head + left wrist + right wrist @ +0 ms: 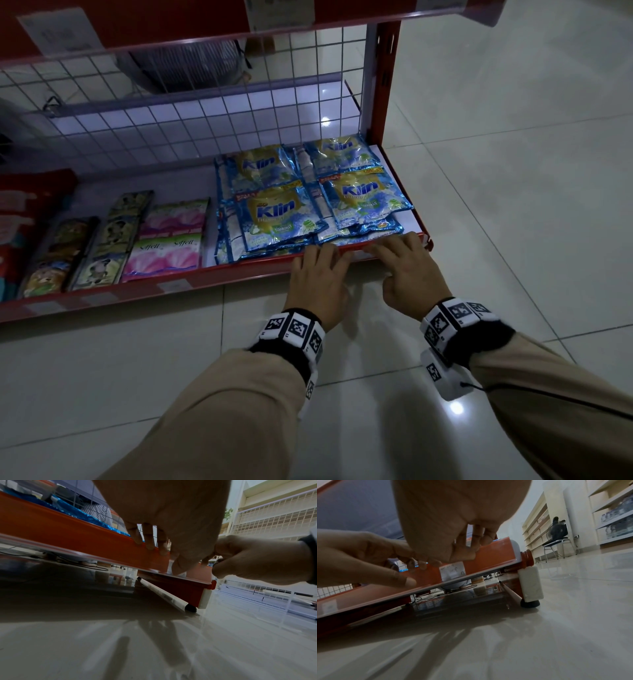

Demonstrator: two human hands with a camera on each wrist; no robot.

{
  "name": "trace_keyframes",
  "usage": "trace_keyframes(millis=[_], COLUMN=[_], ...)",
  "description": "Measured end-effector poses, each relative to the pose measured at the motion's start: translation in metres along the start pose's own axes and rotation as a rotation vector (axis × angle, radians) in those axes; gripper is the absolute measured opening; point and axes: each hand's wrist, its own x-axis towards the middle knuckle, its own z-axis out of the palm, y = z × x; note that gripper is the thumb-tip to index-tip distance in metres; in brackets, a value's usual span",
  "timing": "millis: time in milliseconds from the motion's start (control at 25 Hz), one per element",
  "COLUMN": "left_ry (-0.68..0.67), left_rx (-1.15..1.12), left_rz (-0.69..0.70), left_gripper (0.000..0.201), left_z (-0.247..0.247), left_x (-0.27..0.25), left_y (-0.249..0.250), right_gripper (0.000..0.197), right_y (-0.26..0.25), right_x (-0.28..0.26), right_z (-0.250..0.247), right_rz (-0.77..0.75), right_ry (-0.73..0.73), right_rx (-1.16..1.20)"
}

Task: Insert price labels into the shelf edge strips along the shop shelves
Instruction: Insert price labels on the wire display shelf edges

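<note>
Red bottom shelf (144, 289) w/ Klin sachets (284, 216) stacked at the right end, its clear edge strip (481, 573) running along the front. Both hands sit at that end: left hand (317, 277) has fingers draped over the top lip, thumb under, prob steadying the strip; right hand (409, 270) has fingers curled over the lip, thumb pressing the front. White price label (453, 570) sits behind the strip just below the right thumb, looks mostly seated imo. More labels visible further left, so this run seems nearly done.
</note>
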Motion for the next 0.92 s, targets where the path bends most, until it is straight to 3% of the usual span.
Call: trace_keyframes(millis=[360,520,680,800,920], left_ry=[-0.058,-0.077,-0.059,-0.026,0.011], left_rx=[0.003,-0.031,-0.129,-0.274,-0.427], left_rz=[-0.028,-0.018,-0.057,-0.086,-0.130], left_gripper=[0.058,0.055,0.050,0.041,0.034], left_z=[0.001,-0.001,-0.005,-0.007,-0.007], left_x=[0.001,0.003,0.006,0.010,0.012], left_y=[0.004,0.002,0.000,-0.006,-0.009], right_gripper=[0.043,0.027,0.017,0.011,0.026], right_y=[-0.001,0.000,0.005,0.004,-0.004], right_x=[0.008,0.011,0.027,0.032,0.033], right_z=[0.003,0.000,-0.011,-0.016,-0.016], right_rz=[0.070,0.068,0.095,0.230,0.496], right_ry=[-0.068,-0.054,-0.132,-0.011,0.109], right_rx=[-0.055,-0.073,-0.094,0.223,0.716])
